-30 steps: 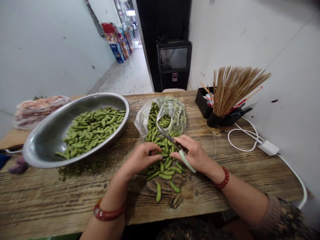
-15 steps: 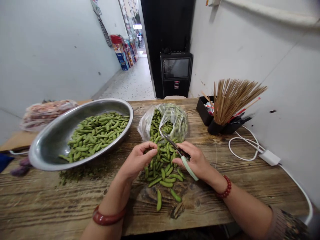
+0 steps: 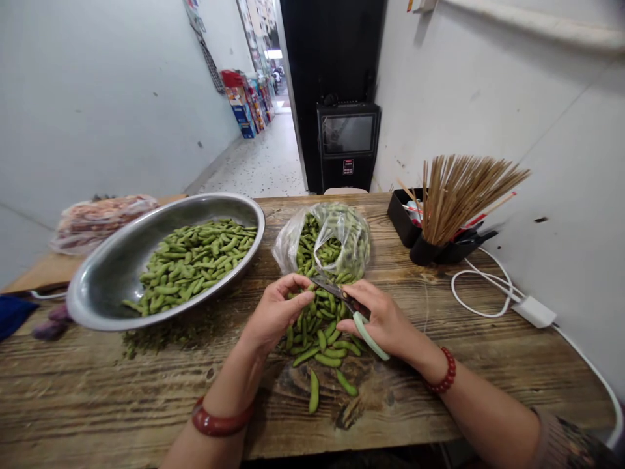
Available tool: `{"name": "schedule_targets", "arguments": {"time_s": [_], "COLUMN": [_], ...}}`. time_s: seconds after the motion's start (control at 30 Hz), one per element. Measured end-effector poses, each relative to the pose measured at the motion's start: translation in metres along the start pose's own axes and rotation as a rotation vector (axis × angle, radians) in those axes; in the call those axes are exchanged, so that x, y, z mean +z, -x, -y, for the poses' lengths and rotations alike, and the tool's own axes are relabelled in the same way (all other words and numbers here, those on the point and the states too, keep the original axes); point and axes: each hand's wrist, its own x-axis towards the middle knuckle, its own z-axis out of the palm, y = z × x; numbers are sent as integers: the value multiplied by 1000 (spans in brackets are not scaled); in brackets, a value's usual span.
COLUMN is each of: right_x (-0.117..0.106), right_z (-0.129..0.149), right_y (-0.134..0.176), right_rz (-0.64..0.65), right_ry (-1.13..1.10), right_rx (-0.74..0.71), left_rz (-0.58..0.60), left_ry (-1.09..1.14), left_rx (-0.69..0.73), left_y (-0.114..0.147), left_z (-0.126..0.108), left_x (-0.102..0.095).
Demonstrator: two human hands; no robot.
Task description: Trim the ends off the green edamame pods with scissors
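My right hand [image 3: 378, 316] grips a pair of scissors [image 3: 364, 326] with pale green handles; their dark blades point left toward my other hand's fingertips. Thumb and forefinger of my left hand [image 3: 280, 306] are pinched together, with a green edamame pod [image 3: 311, 287] at their tips, mostly hidden by the fingers. Beneath both hands, loose edamame pods [image 3: 329, 352] spill over the table from a clear plastic bag [image 3: 290, 244] that lies open. On the left, a large steel basin [image 3: 105, 286] holds a heap of edamame pods [image 3: 195, 264].
Small green trimmings [image 3: 166, 339] lie under the basin's near edge. Behind it rests a bagged pinkish bundle [image 3: 105, 221]. At the right stand a black holder [image 3: 405, 218] with thin wooden sticks [image 3: 454, 202] and a white cable with an adapter [image 3: 534, 311]. All is on a wooden table [image 3: 146, 417].
The scissors have swung left, bringing the blades up to my left fingertips. The whole view has shifted slightly, so the things on the table appear a little farther right.
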Motion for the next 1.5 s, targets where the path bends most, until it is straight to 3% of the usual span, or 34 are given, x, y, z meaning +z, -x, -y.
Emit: {"name": "schedule_targets", "arguments": {"time_s": [0.17,0.3,0.7,1.07,1.3,1.5], "right_x": [1,3,6,-1,1,1], "right_z": [2,3,2,4,-2,1], "right_y": [0,0,2,1,-1,-1], "right_rz": [53,63,50,110,-39,-32], "right_ry": [36,48,44,28,-20,6], "right_rx": [4,-8,-27,0,46,15], "left_rz": [-23,29,79,24,25,17], "left_ry": [-70,-140,-123,-181,71,208], "left_rx": [79,115,108,120,-9,-9], "left_y": [0,-1,0,-2,-3,-3], "left_z": [1,2,4,-1,3,1], "left_x": [4,9,13,11,5,5]}}
